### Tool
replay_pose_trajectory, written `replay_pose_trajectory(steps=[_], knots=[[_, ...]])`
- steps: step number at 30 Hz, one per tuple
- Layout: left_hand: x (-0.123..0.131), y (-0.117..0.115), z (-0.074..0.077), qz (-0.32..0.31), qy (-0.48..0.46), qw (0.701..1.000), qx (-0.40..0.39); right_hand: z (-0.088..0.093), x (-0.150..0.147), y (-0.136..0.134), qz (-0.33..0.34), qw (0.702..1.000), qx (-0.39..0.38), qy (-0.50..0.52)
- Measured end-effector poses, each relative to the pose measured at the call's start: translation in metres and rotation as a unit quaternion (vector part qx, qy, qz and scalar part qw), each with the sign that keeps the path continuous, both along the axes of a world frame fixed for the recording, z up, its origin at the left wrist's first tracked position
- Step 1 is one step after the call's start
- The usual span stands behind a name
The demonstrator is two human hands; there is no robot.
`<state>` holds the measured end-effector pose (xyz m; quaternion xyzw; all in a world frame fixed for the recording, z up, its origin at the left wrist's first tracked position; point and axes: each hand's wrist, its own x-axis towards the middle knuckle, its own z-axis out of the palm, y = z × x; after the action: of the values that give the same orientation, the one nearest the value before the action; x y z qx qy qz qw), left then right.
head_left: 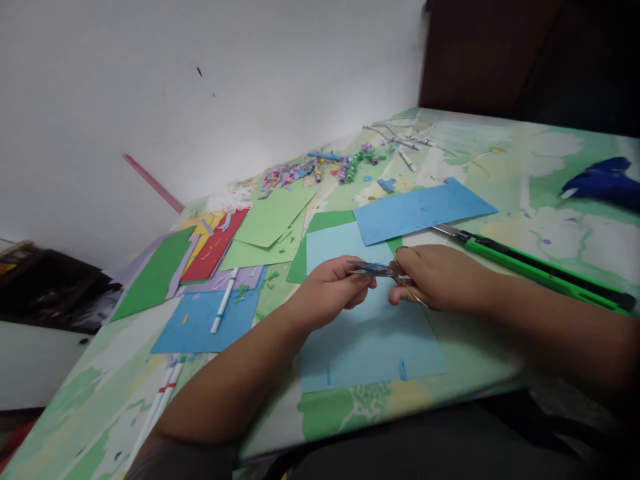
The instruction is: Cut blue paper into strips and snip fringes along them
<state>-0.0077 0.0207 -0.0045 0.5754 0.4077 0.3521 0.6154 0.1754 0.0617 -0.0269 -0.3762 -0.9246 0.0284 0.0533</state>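
Observation:
My right hand is closed around small scissors with gold handles, their blades pointing left. My left hand pinches a small blue paper scrap that sits between the blades. Both hands hover over a light blue paper sheet lying on the table near its front edge.
A green utility knife lies to the right. Blue sheet, green, red and purple sheets, a white pen on blue paper, rolled paper bits at the back, and a blue glue gun far right cover the patterned table.

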Motion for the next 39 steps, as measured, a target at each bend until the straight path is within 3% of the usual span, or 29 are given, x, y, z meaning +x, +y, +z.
replay_pose_trajectory(steps=[4,9,13,17,20,34,39], knots=[[0.001,0.001,-0.001,0.003,-0.017,1.0,-0.002,-0.004,0.002,0.003,-0.002,1.0,-0.021,0.017],[0.005,0.0,-0.002,0.065,0.015,0.997,0.032,-0.008,0.005,0.007,0.026,0.995,-0.072,0.064],[0.006,-0.003,-0.003,0.086,0.129,0.983,0.098,-0.006,0.004,0.005,0.022,0.99,-0.114,0.075],[0.009,-0.006,-0.003,0.113,0.269,0.938,0.187,-0.006,0.001,0.002,0.028,0.986,-0.141,0.089],[0.011,-0.008,-0.002,0.132,0.314,0.918,0.203,-0.007,0.0,0.001,0.024,0.985,-0.144,0.093],[0.015,-0.011,-0.008,0.184,0.337,0.901,0.2,-0.005,-0.004,-0.003,0.015,0.988,-0.129,0.079],[0.017,-0.011,-0.01,0.209,0.359,0.883,0.22,-0.005,-0.005,-0.004,0.009,0.989,-0.124,0.079]])
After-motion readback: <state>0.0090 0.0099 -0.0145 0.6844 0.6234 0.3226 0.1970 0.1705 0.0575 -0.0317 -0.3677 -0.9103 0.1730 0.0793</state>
